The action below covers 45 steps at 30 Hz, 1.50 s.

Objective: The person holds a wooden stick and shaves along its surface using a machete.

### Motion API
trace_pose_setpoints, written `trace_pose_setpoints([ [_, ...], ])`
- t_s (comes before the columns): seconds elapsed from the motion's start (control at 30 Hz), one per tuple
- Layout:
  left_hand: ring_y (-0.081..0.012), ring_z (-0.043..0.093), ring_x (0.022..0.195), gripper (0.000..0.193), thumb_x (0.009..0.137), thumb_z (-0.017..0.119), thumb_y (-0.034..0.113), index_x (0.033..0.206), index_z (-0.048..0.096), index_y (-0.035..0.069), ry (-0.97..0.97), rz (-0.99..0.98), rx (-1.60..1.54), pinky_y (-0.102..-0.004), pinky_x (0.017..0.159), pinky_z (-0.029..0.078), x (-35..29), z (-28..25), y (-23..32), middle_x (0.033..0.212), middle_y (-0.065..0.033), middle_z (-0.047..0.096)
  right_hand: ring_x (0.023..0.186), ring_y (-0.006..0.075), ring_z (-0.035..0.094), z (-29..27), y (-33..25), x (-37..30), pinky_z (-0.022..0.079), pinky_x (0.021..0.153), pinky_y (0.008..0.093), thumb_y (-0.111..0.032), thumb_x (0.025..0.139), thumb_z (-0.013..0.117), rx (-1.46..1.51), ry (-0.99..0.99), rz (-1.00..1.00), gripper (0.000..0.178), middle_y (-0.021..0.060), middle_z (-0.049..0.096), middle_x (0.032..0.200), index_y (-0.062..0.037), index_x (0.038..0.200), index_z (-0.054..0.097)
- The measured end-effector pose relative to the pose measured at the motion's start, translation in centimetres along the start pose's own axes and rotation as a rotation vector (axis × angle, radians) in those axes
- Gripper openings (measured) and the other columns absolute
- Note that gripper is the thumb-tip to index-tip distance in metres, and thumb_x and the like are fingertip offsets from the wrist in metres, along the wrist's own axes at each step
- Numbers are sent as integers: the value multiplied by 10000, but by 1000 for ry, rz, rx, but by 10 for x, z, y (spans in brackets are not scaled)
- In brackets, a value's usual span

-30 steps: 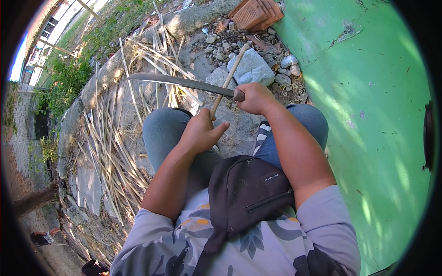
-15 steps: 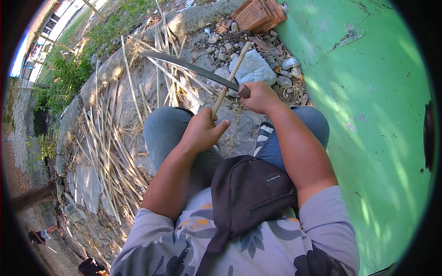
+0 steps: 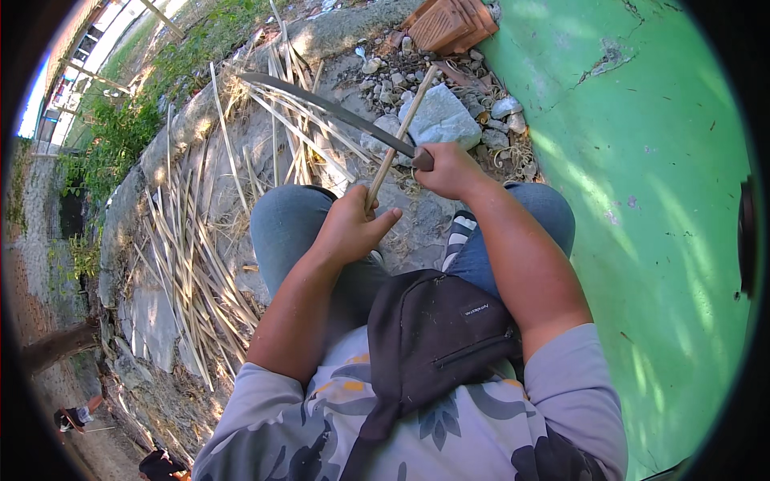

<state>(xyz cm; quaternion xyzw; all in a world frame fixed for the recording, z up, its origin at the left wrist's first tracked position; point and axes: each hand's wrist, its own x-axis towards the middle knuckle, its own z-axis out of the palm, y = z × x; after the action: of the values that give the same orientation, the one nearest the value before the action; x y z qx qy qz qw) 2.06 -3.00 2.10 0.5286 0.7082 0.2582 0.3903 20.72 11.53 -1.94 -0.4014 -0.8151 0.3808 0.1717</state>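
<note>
My left hand (image 3: 358,226) is closed round the lower end of a pale bamboo strip (image 3: 412,112), which slants up and to the right. In my right hand (image 3: 451,170) is the handle of a machete (image 3: 334,110), gripped firmly. Its long dark blade points to the upper left and crosses the strip near the handle, appearing to touch it. Ahead of my left knee lie several loose bamboo strips (image 3: 301,152), partly behind the blade. The hidden lower end of the held strip sits inside my left fist.
A larger heap of strips (image 3: 188,272) lies left of my knee. Ahead are a pale rock (image 3: 443,119), rubble and stacked orange tiles (image 3: 451,26). A green painted floor (image 3: 642,200) spans the right. A black bag (image 3: 445,337) rests on my lap. Another person (image 3: 76,415) shows far left.
The machete has tilted slightly, its tip shifting a little up and left. The strip's upper end has dipped slightly. Both hands keep their grips.
</note>
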Motion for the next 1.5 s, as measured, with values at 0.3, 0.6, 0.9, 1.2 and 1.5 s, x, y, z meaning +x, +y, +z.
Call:
trace_pose_setpoints([
  [0.3,-182,559,638,466,828,803,355,895,537,-22,-36,35,-2,-356,574,464,-2,-1,5,712,-98,573,675,355,633,-7,13,3,491,649,419,-189,745,703,76,28,111,198,181,650,735,-38,866,662],
  [0.6,-181,552,675,423,895,748,344,896,537,-23,-34,50,-21,-360,609,458,0,2,-4,737,-106,576,674,304,650,-14,-9,2,496,647,413,-194,764,685,-162,-29,-101,171,149,669,737,-51,858,676],
  [0.9,-206,562,646,371,974,648,319,862,509,-6,-48,39,-56,-391,598,446,0,1,-1,699,-130,574,823,375,683,-24,-15,1,531,738,443,-204,746,694,-82,-12,107,201,173,704,836,-88,908,722],
  [1.2,-222,533,657,394,1019,569,349,874,514,-13,-32,62,-44,-421,613,428,-1,5,-7,708,-134,562,825,384,679,-22,4,5,533,743,445,-222,759,692,-50,-6,173,209,182,702,846,-96,923,726],
  [1.5,-192,494,660,412,1024,563,371,880,523,-13,-31,-6,-225,-391,620,424,1,5,-14,687,-105,520,814,368,691,-27,-17,2,536,729,431,-206,752,698,-186,-35,2,216,176,709,843,-82,926,724],
])
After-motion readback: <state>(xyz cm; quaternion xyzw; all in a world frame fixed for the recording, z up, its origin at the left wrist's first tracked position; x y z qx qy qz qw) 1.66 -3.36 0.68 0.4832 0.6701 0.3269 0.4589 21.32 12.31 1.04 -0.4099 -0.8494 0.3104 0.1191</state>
